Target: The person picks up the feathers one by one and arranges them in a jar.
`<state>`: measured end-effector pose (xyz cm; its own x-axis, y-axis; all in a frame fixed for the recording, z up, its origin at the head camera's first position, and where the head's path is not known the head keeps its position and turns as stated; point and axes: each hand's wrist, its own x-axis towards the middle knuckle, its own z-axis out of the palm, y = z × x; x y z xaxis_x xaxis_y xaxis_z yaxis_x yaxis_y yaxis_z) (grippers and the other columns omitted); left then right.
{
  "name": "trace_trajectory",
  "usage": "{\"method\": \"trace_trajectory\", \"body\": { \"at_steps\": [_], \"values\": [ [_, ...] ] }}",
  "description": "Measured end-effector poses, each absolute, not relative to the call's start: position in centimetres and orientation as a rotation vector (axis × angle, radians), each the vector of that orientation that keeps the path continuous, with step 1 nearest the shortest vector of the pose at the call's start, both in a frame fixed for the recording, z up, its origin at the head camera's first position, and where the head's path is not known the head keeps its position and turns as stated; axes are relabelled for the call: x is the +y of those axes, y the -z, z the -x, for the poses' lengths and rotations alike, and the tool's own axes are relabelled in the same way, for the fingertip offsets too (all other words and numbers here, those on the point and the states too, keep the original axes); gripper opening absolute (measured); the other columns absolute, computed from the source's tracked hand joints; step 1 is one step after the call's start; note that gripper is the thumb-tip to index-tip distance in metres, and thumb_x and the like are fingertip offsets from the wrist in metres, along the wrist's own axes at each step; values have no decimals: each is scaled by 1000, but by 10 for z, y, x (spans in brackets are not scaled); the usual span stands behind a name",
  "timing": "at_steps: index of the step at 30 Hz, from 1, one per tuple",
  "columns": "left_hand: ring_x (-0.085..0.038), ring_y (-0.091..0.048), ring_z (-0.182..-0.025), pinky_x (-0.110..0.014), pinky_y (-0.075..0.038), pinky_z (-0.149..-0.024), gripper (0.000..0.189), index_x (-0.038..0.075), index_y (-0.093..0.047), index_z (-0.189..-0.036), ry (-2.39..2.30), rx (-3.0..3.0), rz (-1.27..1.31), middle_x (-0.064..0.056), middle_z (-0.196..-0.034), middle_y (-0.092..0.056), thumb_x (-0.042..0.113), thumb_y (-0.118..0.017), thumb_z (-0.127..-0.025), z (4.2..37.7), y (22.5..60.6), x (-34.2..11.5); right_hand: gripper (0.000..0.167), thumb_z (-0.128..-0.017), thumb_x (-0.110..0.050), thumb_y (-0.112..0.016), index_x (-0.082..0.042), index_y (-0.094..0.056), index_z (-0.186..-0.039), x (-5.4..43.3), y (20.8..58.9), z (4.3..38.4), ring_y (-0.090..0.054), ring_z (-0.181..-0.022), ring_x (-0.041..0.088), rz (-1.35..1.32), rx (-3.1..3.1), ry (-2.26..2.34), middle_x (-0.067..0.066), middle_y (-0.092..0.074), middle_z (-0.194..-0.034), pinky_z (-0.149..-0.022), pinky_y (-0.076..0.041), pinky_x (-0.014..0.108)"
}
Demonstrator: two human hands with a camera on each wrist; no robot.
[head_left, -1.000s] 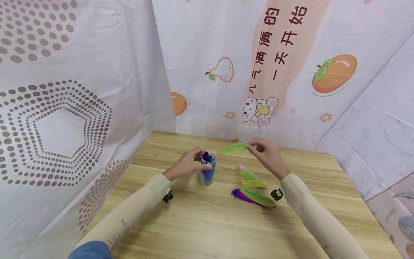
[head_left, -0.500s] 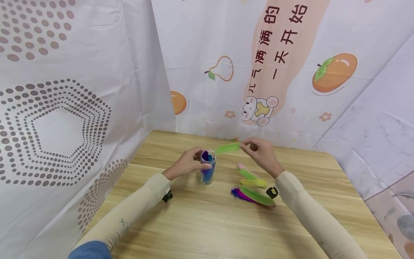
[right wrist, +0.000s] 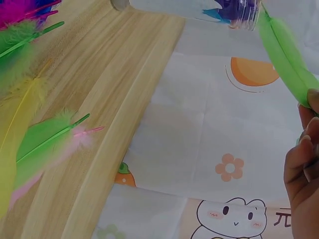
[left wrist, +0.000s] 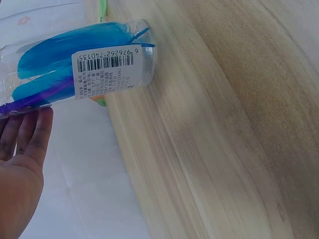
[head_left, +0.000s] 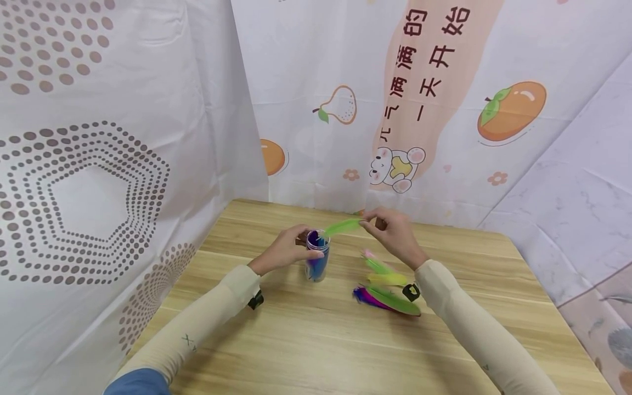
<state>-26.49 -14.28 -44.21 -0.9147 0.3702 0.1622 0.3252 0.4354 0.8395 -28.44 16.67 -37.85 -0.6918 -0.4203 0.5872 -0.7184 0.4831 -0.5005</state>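
Note:
A clear plastic jar (head_left: 316, 269) stands upright on the table, with blue and purple feathers (left wrist: 75, 47) inside and a barcode label (left wrist: 105, 70) on its side. My left hand (head_left: 285, 251) grips the jar near its top, fingers behind and thumb in front. Between the thumb and fingers of my right hand (head_left: 392, 233) is one end of a light green feather (right wrist: 286, 55). The feather's quill end points left and reaches the jar's mouth. In the right wrist view its tip lies right at the threaded rim.
On the wooden table (head_left: 306, 340), right of the jar, lie a yellow feather (head_left: 387, 279), a green one (head_left: 379, 266) and a pink one (right wrist: 30, 186). Nearer is a bunch of blue, magenta and green feathers (head_left: 392, 300). A printed curtain (head_left: 306, 186) hangs behind the table.
My right hand has moved left, bringing the light green feather from beside the jar to its mouth. The left hand and jar have stayed in place.

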Motion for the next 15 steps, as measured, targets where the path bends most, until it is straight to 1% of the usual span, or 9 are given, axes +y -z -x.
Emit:
{"method": "trace_trajectory", "body": {
  "at_steps": [2,4,6,8,11,15],
  "values": [
    [-16,-65,-103,-35,-58,-86,56,20,-66,-127,-1522,2620,-631,5,-113,-68,45,-87,-82,265,443,-143,6,-95,-15,-77,-17,-77,-101,165,378,285,-42,-55,12,-972,-2338,-1068,-6,-54,-68,-51,-34,26],
    [-16,-65,-103,-35,-58,-85,55,20,-66,-127,-1524,2622,-630,4,-112,-69,45,-88,-82,265,443,-143,8,-94,-14,-77,-17,-77,-101,163,378,285,-43,-56,12,-995,-2329,-1078,-6,-60,-74,-51,-34,25],
    [-16,-65,-103,-35,-58,-85,54,21,-66,-126,-1525,2623,-633,4,-111,-68,44,-88,-82,266,443,-143,10,-93,-11,-78,-16,-78,-101,161,378,286,-44,-56,12,-1027,-2312,-1091,-5,-67,-83,-51,-35,23],
    [-16,-65,-103,-34,-58,-85,54,21,-67,-126,-1524,2625,-629,5,-110,-69,43,-88,-82,265,442,-143,11,-93,-9,-79,-16,-78,-101,159,378,286,-45,-57,12,-1054,-2303,-1095,-5,-70,-92,-51,-35,22],
    [-17,-65,-102,-35,-58,-84,54,20,-67,-126,-1530,2620,-624,4,-109,-69,42,-88,-82,264,441,-142,12,-92,-7,-79,-15,-77,-101,155,378,286,-46,-57,12,-1084,-2299,-1097,-5,-70,-93,-50,-36,21],
    [-16,-66,-102,-35,-58,-84,54,20,-66,-126,-1531,2615,-624,4,-109,-68,42,-88,-82,265,441,-142,10,-92,-6,-78,-12,-78,-101,150,378,285,-45,-58,12,-1115,-2302,-1099,-7,-64,-86,-51,-35,22]
  ]
}}
